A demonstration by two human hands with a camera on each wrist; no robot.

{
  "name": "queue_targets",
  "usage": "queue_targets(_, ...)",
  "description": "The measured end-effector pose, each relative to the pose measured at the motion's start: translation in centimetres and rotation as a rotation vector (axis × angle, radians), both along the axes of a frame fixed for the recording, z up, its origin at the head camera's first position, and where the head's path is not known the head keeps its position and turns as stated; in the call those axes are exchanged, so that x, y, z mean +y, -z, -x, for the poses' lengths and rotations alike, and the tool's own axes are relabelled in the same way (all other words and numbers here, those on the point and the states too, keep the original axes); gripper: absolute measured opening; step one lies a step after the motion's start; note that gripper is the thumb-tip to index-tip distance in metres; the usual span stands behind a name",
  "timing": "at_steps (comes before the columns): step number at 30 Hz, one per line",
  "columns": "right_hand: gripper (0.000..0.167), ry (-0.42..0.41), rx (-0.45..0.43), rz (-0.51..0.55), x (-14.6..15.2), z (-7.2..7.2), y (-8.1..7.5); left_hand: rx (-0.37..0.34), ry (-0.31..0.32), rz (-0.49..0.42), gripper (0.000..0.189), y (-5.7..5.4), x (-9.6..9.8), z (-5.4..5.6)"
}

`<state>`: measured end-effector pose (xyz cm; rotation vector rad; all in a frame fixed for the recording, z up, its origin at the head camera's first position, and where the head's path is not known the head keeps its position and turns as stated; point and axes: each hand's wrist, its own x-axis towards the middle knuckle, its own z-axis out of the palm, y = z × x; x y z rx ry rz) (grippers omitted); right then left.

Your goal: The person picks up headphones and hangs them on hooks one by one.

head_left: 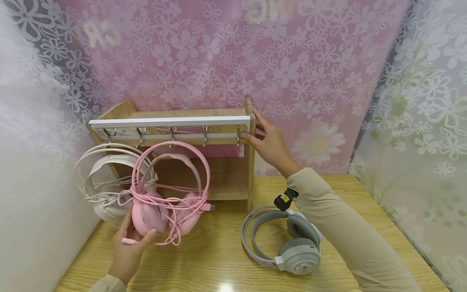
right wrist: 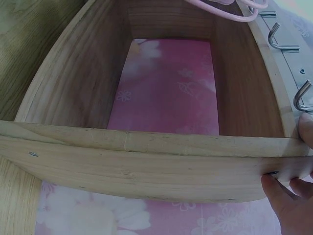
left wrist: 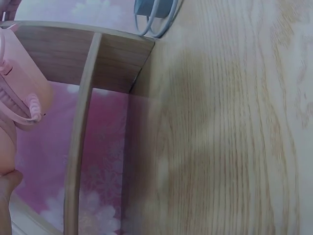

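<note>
My left hand (head_left: 127, 247) holds pink headphones (head_left: 149, 213) from below, thumb and fingers around one ear cup. Their pink cable is wound about the cups, and the top of the headband is close to a middle hook (head_left: 172, 133); whether it touches that hook I cannot tell. On the right, my right hand (head_left: 271, 142) grips the side board of a wooden rack (head_left: 251, 162), thumb in front beside the end hook (head_left: 238, 134), fingers on the outer face. White headphones (head_left: 106, 162) hang at the rack's left end, partly behind the pink pair.
Grey headphones (head_left: 299, 255) lie on the wooden table (head_left: 219, 259) below my right forearm. A white strip (head_left: 168, 121) with several metal hooks runs along the rack's front. Flowered cloth (head_left: 204, 52) stands behind, and a white wall (head_left: 33, 174) is at the left.
</note>
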<state>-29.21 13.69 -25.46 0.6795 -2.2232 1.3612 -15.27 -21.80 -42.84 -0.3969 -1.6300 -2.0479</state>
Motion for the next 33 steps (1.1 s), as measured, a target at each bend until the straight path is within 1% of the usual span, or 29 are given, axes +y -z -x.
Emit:
queue_targets(2,0.076,0.002,0.001,-0.003,0.0,0.0,0.0,0.003,0.017,0.008,0.094,0.3,0.0,0.2)
queue_targets(6,0.076,-0.001,-0.004,0.0,0.0,0.1,0.0,-0.021,0.018,0.054,0.096,0.6,0.1,0.6)
queue_targets(11,0.076,-0.003,-0.002,0.004,0.0,0.1,0.1,-0.044,0.038,0.061,0.1,0.8,0.4,1.1)
queue_targets(13,0.076,-0.002,0.002,0.004,0.0,0.0,0.0,-0.053,0.034,0.055,0.101,0.9,0.6,1.3)
queue_targets(18,0.076,0.016,-0.001,-0.011,-0.1,-0.1,0.0,-0.088,0.002,0.053,0.101,1.2,1.2,1.9)
queue_targets(22,0.076,0.025,-0.003,-0.021,-0.1,0.0,0.1,-0.115,-0.03,0.099,0.101,1.1,1.6,2.4)
queue_targets(25,0.076,0.023,-0.005,-0.018,-0.1,0.0,0.1,-0.123,-0.047,0.111,0.099,1.0,1.8,2.7)
queue_targets(27,0.076,0.023,-0.005,-0.015,-0.1,0.0,0.1,-0.117,-0.044,0.097,0.099,1.1,1.9,2.9)
queue_targets(31,0.076,0.026,-0.007,-0.017,-0.1,0.0,0.0,-0.118,-0.101,0.143,0.099,1.3,2.1,3.1)
queue_targets(33,0.076,0.026,-0.009,-0.015,-0.1,0.1,0.1,-0.121,-0.119,0.159,0.099,1.3,2.4,3.2)
